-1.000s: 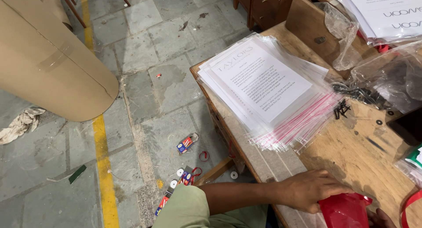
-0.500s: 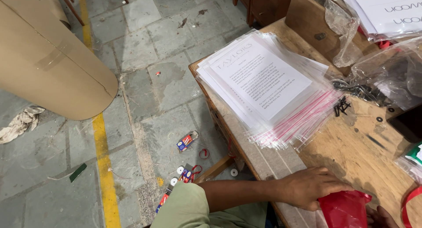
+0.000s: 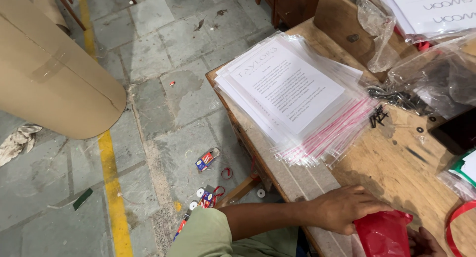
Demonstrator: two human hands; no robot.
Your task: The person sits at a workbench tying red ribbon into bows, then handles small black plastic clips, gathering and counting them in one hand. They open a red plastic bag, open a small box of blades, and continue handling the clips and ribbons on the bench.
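My left hand (image 3: 342, 207) lies palm down on the wooden table (image 3: 396, 163), its fingertips pressing the top edge of a red plastic bag (image 3: 382, 234) near the table's front edge. My right hand (image 3: 424, 242) is only partly in view at the bottom, touching the right side of the same red bag. A stack of clear zip bags with printed white sheets inside (image 3: 292, 93) lies further back on the table, apart from both hands.
Small black screws (image 3: 379, 115) lie loose beside the stack, with clear plastic bags (image 3: 436, 78) behind them. A red ribbon (image 3: 453, 220) curls at the right edge. A large cardboard roll (image 3: 49, 73) and scattered litter (image 3: 206, 160) are on the stone floor to the left.
The view has shifted slightly. My left hand has stayed on the red bag with only small finger movement.
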